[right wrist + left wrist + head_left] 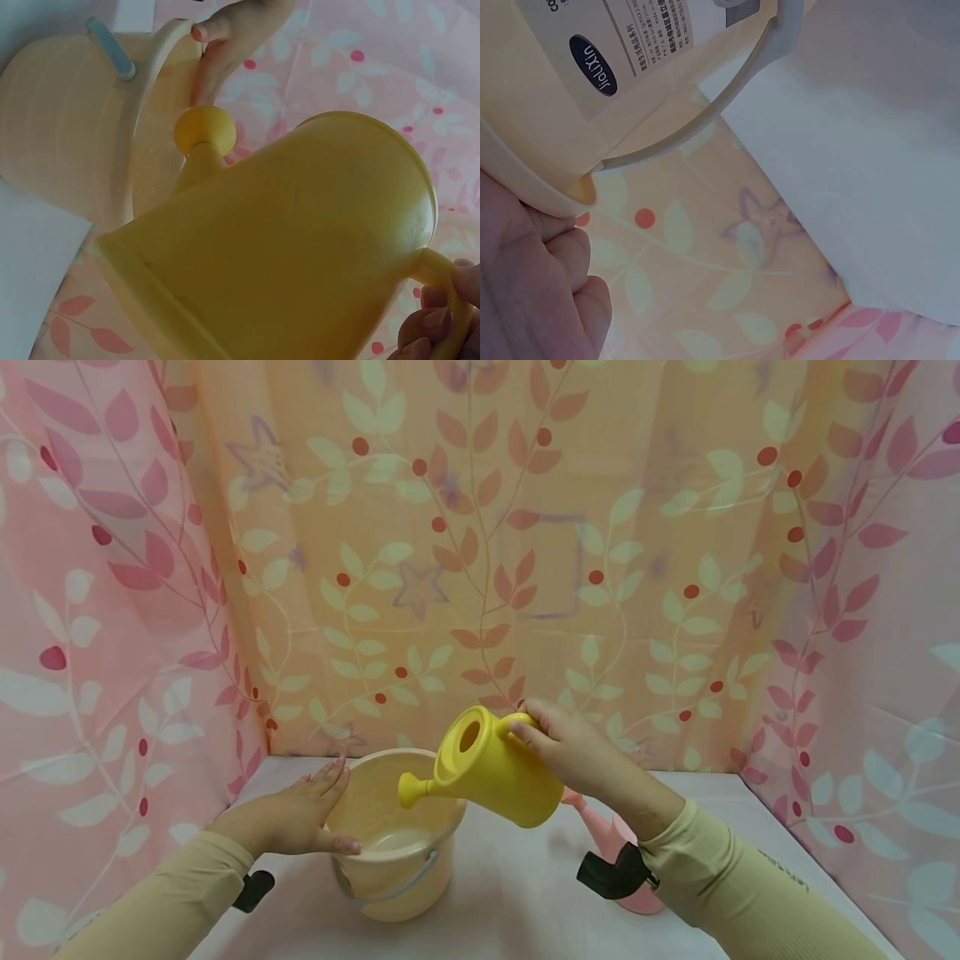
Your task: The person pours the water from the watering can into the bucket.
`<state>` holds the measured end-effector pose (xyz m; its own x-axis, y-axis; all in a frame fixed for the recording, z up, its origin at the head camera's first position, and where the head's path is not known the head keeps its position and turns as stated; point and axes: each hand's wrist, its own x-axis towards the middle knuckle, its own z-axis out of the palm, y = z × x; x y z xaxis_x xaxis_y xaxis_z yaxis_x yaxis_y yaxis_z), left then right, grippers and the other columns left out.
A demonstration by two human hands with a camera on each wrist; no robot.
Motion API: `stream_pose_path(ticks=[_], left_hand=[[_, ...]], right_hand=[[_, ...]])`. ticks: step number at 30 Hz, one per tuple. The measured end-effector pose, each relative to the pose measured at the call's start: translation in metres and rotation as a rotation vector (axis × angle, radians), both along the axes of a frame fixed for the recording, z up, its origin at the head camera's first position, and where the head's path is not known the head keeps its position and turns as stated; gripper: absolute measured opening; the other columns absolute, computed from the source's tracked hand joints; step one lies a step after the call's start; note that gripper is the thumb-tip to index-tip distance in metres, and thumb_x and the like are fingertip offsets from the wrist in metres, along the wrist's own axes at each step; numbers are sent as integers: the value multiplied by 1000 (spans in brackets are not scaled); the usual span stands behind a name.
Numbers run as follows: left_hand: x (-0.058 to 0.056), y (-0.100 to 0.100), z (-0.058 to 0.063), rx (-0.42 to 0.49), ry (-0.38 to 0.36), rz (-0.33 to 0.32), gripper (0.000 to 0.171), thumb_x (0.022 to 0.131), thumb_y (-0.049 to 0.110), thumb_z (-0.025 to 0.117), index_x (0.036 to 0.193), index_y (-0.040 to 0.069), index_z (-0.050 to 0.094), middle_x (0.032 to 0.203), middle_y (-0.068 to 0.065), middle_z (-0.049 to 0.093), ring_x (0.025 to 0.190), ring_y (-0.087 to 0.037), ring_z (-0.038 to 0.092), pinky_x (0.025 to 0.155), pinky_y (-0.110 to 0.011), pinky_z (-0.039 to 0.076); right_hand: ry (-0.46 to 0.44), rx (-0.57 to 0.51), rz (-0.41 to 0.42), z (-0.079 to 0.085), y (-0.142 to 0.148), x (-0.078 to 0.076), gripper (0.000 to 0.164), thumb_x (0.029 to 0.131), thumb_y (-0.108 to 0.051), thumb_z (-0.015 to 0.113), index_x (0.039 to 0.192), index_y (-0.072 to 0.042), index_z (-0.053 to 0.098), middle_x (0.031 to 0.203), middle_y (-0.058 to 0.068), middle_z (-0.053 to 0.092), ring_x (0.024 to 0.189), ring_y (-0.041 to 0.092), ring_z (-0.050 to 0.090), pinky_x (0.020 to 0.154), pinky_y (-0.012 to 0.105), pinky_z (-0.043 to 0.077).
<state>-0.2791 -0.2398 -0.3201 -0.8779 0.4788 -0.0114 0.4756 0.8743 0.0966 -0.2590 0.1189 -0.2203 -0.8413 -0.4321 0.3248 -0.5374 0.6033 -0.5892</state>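
Note:
My right hand (pixel 566 747) grips the handle of a yellow watering can (pixel 517 781), tilted with its spout down to the left. Its round sprinkler head (pixel 412 789) hangs over the opening of a cream bucket (pixel 393 867), which stands upright. No water shows coming from the spout. My left hand (pixel 300 810) rests against the bucket's left rim, fingers straight and thumb at the front edge. In the left wrist view, fingertips (pixel 562 225) touch the rim below the printed label (pixel 615 52). The right wrist view shows the can's handle (pixel 444 300) inside my curled fingers.
A pink watering can (pixel 603 831) stands on the white tabletop (pixel 517 902), partly hidden behind my right wrist. The bucket's grey carrying handle (pixel 408 883) hangs down in front. Leaf-patterned curtains (pixel 480 527) enclose the table at the back and both sides.

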Motion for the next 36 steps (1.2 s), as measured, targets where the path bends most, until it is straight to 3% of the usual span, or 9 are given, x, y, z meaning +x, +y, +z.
stream_pose_path(ticks=[36], left_hand=[[3, 3, 6, 11, -25, 0, 114, 71, 74, 50, 139, -13, 21, 147, -30, 11, 134, -45, 12, 103, -61, 16]], right_hand=[[16, -7, 5, -1, -3, 1, 19, 94, -29, 50, 85, -13, 53, 83, 4, 49, 75, 19, 49, 66, 31, 44]])
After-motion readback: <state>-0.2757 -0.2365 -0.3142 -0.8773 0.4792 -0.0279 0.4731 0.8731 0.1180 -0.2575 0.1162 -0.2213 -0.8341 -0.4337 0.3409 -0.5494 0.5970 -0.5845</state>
